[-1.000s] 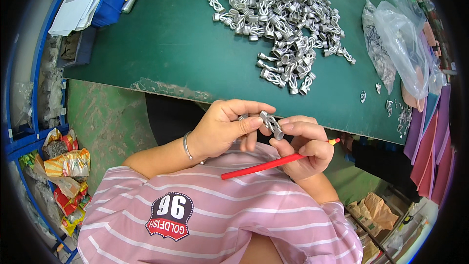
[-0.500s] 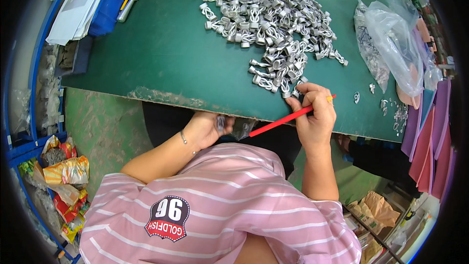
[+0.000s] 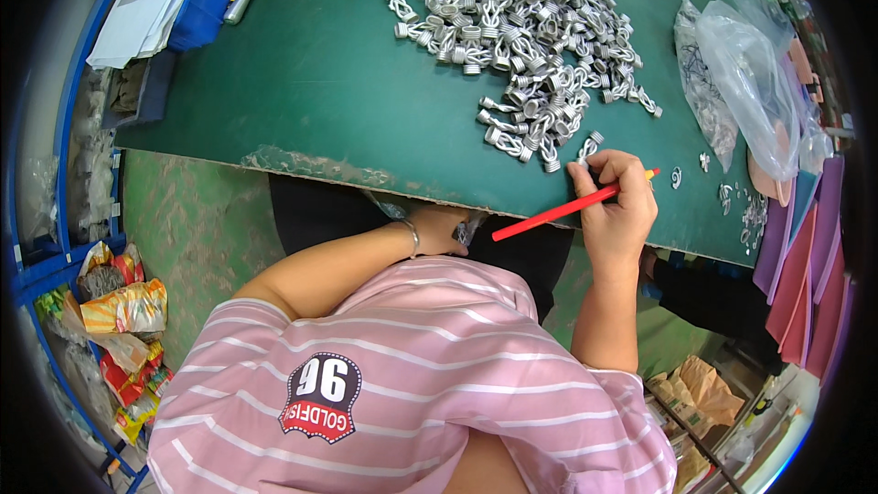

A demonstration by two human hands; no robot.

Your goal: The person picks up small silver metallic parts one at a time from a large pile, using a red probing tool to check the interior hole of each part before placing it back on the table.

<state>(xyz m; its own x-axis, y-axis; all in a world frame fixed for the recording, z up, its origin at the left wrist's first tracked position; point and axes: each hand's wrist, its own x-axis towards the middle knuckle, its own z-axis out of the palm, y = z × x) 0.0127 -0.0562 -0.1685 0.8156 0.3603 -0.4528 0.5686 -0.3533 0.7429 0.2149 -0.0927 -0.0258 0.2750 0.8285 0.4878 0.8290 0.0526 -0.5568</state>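
My right hand (image 3: 619, 206) is closed at the table's near edge. A red stick with a yellow end (image 3: 558, 211) lies through its fingers, pointing down to the left. Thumb and forefinger pinch a small silver metal loop with a ribbed collar (image 3: 590, 146), just apart from the pile. That pile of similar silver loop pieces (image 3: 521, 27) spreads over the table beyond. My left hand (image 3: 441, 227) is low in front of my body, below the table edge, closed on a clear plastic bag (image 3: 470, 227); its contents are too small to make out.
The green table (image 3: 274, 91) has a worn near edge. At left stand a blue bin (image 3: 212, 2) and papers (image 3: 151, 5). Clear plastic bags (image 3: 745, 82) and small white bits (image 3: 753, 220) lie at right, near hanging purple and red sheets (image 3: 805, 265).
My right hand has moved right, drawing the silver loop away from the pile. My left hand has shifted right and closer under the table edge with the bag. The view has moved slightly.
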